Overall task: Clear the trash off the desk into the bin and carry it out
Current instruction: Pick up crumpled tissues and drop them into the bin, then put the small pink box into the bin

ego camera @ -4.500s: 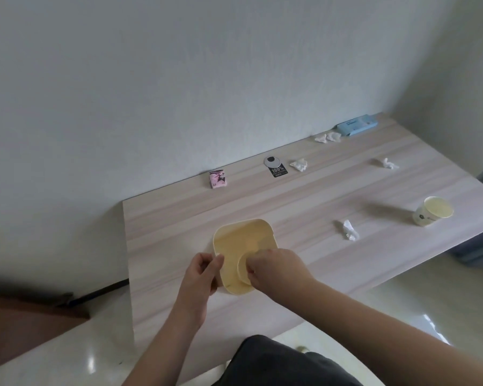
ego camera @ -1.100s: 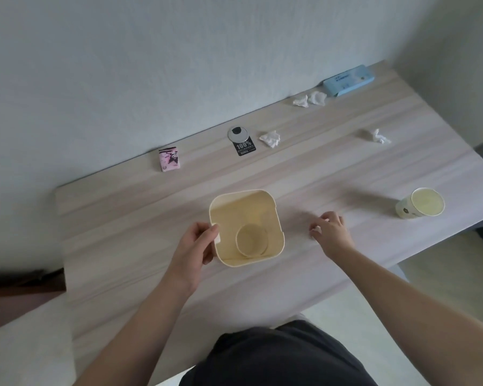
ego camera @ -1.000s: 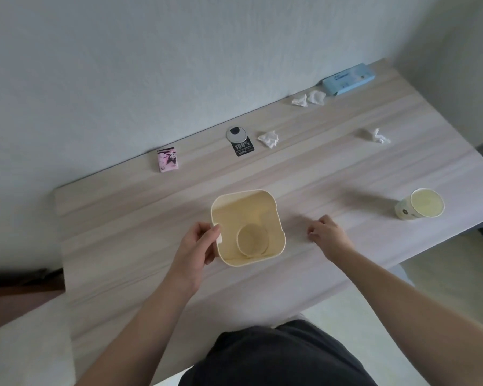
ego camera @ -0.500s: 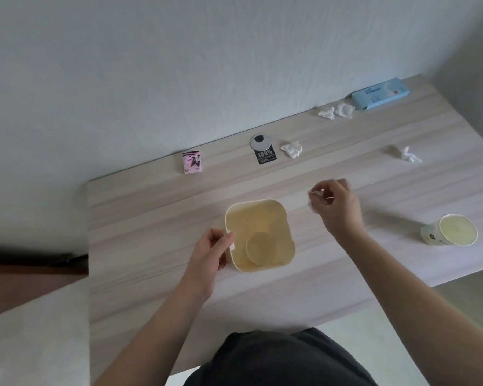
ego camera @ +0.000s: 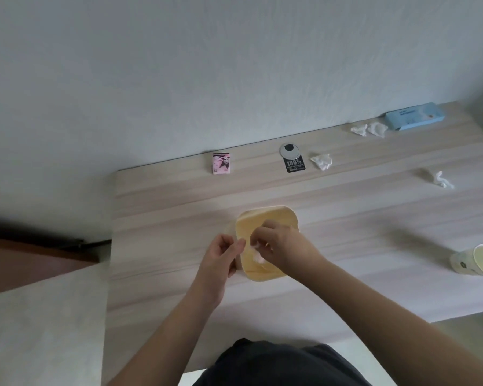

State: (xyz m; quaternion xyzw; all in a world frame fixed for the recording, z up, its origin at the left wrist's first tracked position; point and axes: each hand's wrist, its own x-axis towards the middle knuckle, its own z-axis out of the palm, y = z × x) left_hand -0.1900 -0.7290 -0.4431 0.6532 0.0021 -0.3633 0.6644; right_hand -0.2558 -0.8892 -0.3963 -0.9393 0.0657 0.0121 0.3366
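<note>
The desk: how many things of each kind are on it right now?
Crumpled tissues on the desk: 4 ()
Tissue over the bin, in the right hand: 1
Yellow bin: 1
Paper cup: 1
Blue pack: 1
Pink packet: 1
Black tag: 1
Total: 10

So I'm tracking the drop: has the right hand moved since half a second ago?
Yes. The right hand has come left and toward the person, from the bare desk to over the bin.
</note>
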